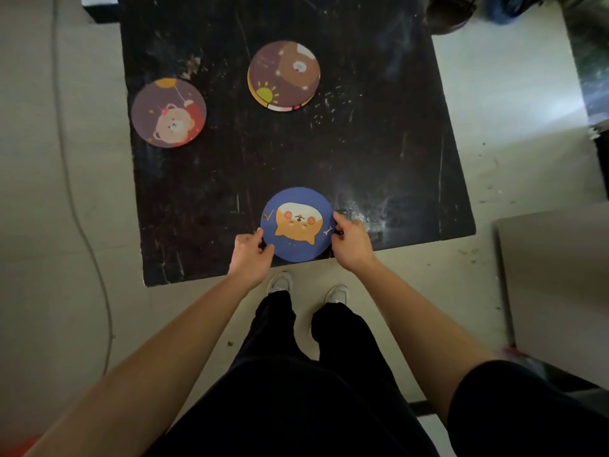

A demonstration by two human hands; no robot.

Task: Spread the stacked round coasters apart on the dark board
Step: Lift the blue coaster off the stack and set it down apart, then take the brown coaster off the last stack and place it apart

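A dark scuffed board (379,159) lies on the pale floor. Near its front edge sits a blue round coaster (298,224) with an orange dog face. My left hand (252,255) pinches its left rim and my right hand (349,240) pinches its right rim. At the far middle a small stack of coasters (283,75) rests, topped by a brown one with a bear and a yellow sun; edges of others show beneath it. A single purple coaster (168,113) with a bear and balloon lies at the far left.
A grey cable (71,192) runs along the floor left of the board. A pale box or panel (553,285) stands at the right. Dark shoes or bags (451,11) sit beyond the board's far right corner. My feet stand just before the front edge.
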